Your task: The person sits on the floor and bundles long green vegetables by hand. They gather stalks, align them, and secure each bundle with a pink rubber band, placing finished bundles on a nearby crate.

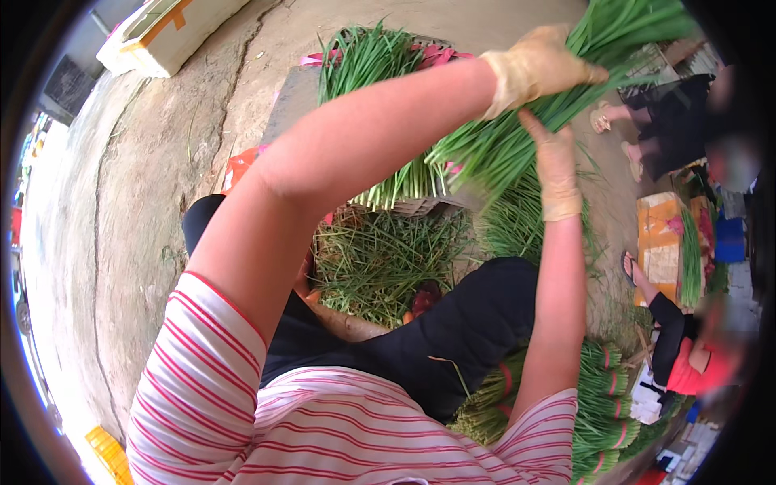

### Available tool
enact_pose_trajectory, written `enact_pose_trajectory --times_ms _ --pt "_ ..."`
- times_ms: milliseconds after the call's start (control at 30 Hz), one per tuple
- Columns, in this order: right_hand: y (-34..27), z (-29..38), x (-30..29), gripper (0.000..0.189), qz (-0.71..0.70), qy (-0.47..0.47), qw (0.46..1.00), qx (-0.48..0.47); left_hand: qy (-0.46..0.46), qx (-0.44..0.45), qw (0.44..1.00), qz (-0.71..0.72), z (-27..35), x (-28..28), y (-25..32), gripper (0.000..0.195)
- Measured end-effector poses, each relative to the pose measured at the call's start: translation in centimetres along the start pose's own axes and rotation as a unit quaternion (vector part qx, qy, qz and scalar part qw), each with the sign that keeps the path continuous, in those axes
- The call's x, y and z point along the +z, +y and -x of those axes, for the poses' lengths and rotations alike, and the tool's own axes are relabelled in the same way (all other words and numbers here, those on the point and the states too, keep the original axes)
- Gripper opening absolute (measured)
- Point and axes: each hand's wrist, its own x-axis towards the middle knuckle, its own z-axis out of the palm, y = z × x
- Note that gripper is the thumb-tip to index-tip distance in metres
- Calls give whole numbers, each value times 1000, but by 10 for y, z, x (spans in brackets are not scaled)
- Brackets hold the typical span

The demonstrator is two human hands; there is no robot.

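Observation:
Both my hands wear thin, pale yellowish gloves. My left hand (536, 70) reaches across to the upper right and grips a thick bundle of long green leaves, seemingly garlic chives (497, 145). Just below it, my right hand (556, 167) holds the same bundle from underneath, its thumb on the near side and its fingers partly hidden. The bundle slants, leafy ends up and right, pale stem ends down and left. More chives (376, 60) lie on a low stand under my left forearm, beside pink strips (439, 56). Another loose green pile (512, 221) lies below the bundle.
Trimmed leaf scraps (388, 267) fill a container between my knees. Banded chive bundles (606, 388) lie to my right. A foam box (176, 39) stands at upper left, a taped carton (658, 242) at right. Other people (697, 357) sit along the right side.

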Motion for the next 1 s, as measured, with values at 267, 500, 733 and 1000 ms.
enact_pose_trajectory --times_ms 267,500,733,1000 --pt "-5 -61 66 35 -193 -176 940 219 48 -45 945 -320 -10 -120 -23 64" --pt "89 -59 146 37 -144 -156 956 203 -90 -138 830 -532 32 -177 -97 74" --pt "129 -33 195 57 204 44 976 69 -40 42 691 -720 93 -214 -221 82" --pt "154 -31 181 32 -127 84 963 224 151 -287 852 -412 132 -146 -174 129"
